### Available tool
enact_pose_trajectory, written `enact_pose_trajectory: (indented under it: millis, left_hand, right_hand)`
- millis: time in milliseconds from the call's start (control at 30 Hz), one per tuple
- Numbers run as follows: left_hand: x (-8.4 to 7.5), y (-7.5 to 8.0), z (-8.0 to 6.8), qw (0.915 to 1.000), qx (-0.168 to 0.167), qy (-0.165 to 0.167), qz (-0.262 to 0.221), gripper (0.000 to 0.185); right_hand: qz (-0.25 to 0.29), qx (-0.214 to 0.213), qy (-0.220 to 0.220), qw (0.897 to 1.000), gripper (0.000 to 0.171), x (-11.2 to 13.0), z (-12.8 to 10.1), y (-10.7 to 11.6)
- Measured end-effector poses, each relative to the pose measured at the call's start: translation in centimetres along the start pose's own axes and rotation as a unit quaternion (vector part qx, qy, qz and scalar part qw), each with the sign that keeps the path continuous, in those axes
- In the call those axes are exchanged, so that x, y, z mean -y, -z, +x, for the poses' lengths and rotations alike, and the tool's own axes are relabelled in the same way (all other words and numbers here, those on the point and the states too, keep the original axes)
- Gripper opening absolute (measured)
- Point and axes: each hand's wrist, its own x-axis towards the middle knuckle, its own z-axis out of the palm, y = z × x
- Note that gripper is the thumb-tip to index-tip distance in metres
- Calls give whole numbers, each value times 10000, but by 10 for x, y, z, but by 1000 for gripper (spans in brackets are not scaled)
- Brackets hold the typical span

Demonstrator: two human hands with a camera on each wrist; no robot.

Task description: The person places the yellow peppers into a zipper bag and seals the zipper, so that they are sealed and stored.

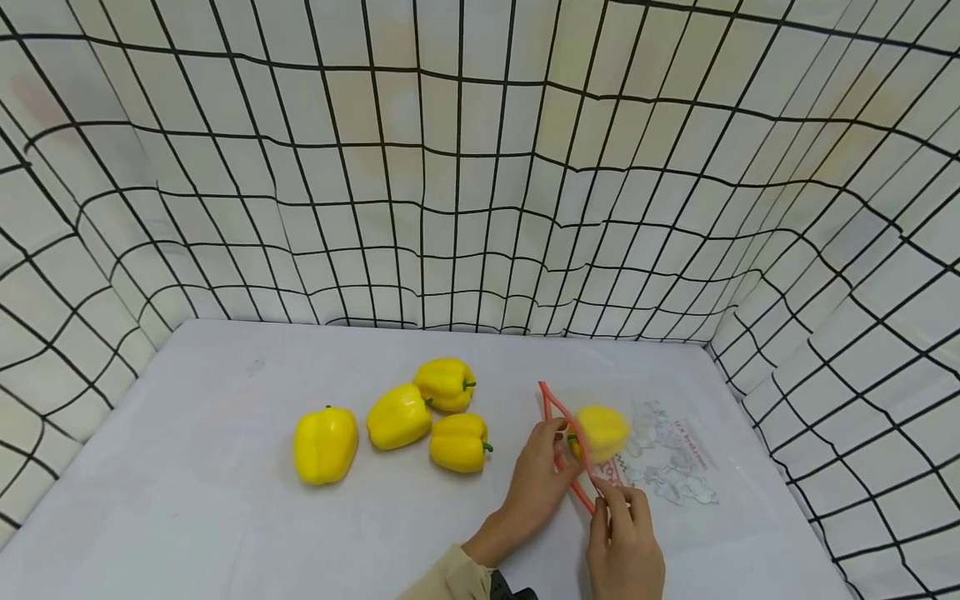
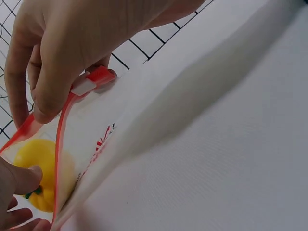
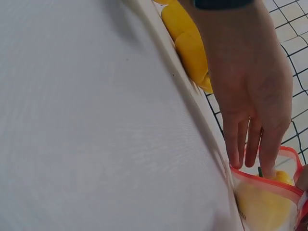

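Red rims the clear plastic bag (image 1: 678,471) my right hand (image 1: 626,537) pinches; left hand (image 1: 538,468) straight-fingered. Head view alone shows white tabletop (image 1: 187,442) reaching its left edge.

A white desk (image 1: 187,517) is filling the lower frame. Four yellow peppers (image 1: 398,417) are lying lower-centre, a clear bag (image 1: 667,462) lower-right.

Head camera high, facing forward-down; close wrist cameras share bag (image 1: 651,468).

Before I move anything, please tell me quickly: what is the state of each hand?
Left hand: open, partly inside the bag.
Right hand: closed, holding the bag's red edge.
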Motion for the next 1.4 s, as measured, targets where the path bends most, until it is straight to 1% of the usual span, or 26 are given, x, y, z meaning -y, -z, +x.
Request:
enact_pose_trajectory:
  millis: [167,267,333,400,467,500,567,633,667,733,800,867,900,1067,1200,1400]
  left_hand:
    - [-4,13,-12,9986,186,-73,481,55]
    - [-9,23,-21,9967,259,-178,750,56]
    - [-12,31,-26,9938,301,-340,1014,56]
    - [-15,38,-31,9887,278,-640,1326,54]
    - [-17,45,-35,9797,216,-1020,1714,51]
    - [-18,48,-36,9734,167,-1232,1923,51]
    - [-18,55,-38,9565,43,-1676,2386,51]
    - [-17,60,-39,9391,-49,-2018,2781,52]
    - [-16,63,-40,9303,-81,-2145,2976,53]
    - [-15,69,-41,9133,-140,-2294,3362,55]
    - [-13,75,-43,9029,-142,-2317,3619,57]
    - [-11,81,-45,8966,-106,-2250,3814,60]
    - [-11,84,-46,8949,-86,-2215,3873,61]
    - [-6,99,-49,8929,-43,-2079,3992,65]
    - [1,108,-48,8918,-179,-1954,4077,65]
    - [14,123,-41,8831,-388,-1858,4291,71]
  right_hand:
    - [-60,80,-72,9999,36,-1,0,0]
    - [-99,143,-132,9998,37,-1,-1,1]
    - [-110,193,-174,9996,37,0,-1,1]
    - [-153,232,-225,9994,37,0,0,1]
    - [-187,264,-280,9991,37,1,1,2]
    - [-204,277,-303,9989,37,1,1,2]
    - [-242,306,-365,9986,38,2,2,2]
    - [-243,344,-420,9982,38,2,2,3]
    - [-241,363,-444,9981,38,3,2,3]
    - [-229,403,-489,9977,38,3,1,3]
    - [-224,429,-522,9975,38,3,1,3]
    - [-221,451,-547,9972,38,3,0,3]
    - [-226,465,-562,9971,38,4,0,3]
    - [-253,565,-628,9961,36,5,1,4]
    - [-247,640,-682,9953,35,6,1,5]
    - [-182,565,-639,9962,35,4,1,4]
